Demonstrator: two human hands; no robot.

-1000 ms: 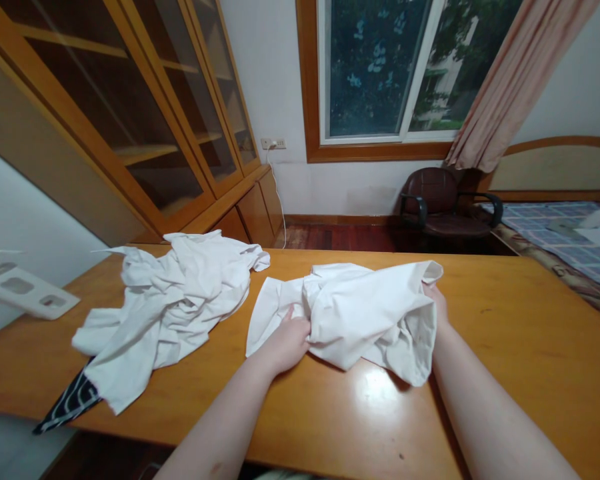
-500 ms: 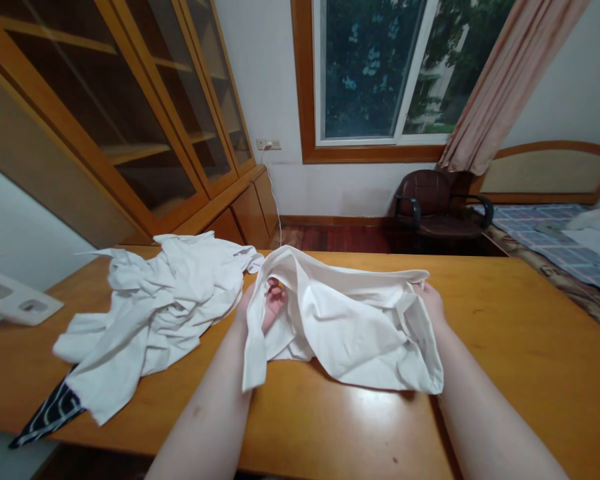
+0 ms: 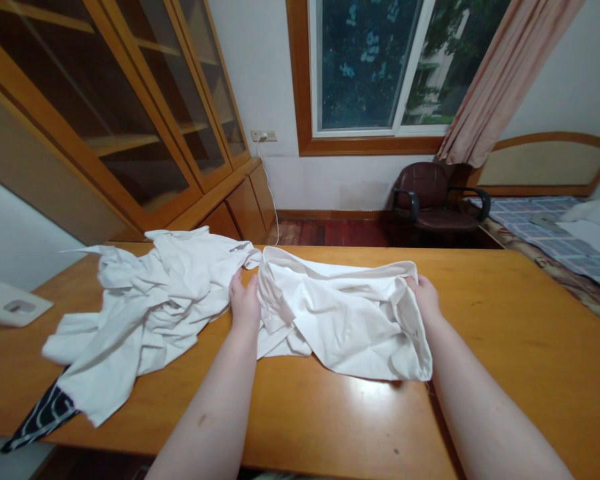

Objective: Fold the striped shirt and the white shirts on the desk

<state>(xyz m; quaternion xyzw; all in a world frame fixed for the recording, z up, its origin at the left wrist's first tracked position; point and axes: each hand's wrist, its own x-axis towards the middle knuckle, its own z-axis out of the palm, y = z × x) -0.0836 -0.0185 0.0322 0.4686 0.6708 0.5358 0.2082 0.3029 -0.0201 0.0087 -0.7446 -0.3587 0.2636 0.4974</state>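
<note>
A white cloth garment (image 3: 340, 320) is stretched sideways above the table, with a folded band along its upper edge. At its right upper corner, my right hand (image 3: 425, 297) grips the cloth, the fingertips partly hidden behind the fold. My left hand (image 3: 245, 303) is upright beside the garment's left edge, thumb and fingers apart, close against the cloth. Left of it lies a crumpled heap of white cloth (image 3: 165, 300) on the tabletop. A black piece with white lines (image 3: 43, 417) sticks out from under the heap's front left corner.
The wooden table (image 3: 505, 347) spans the foreground. A white plastic piece with cutouts (image 3: 17, 307) is at the far left. Behind are a glass-door cabinet (image 3: 180, 167), a brown armchair (image 3: 425, 200) and a bed (image 3: 545, 220). A white cable (image 3: 273, 187) hangs from a wall socket.
My left hand has come out of the garment's opening and moved left to its outer edge. The garment's left end has dropped flatter. My right hand keeps its grip.
</note>
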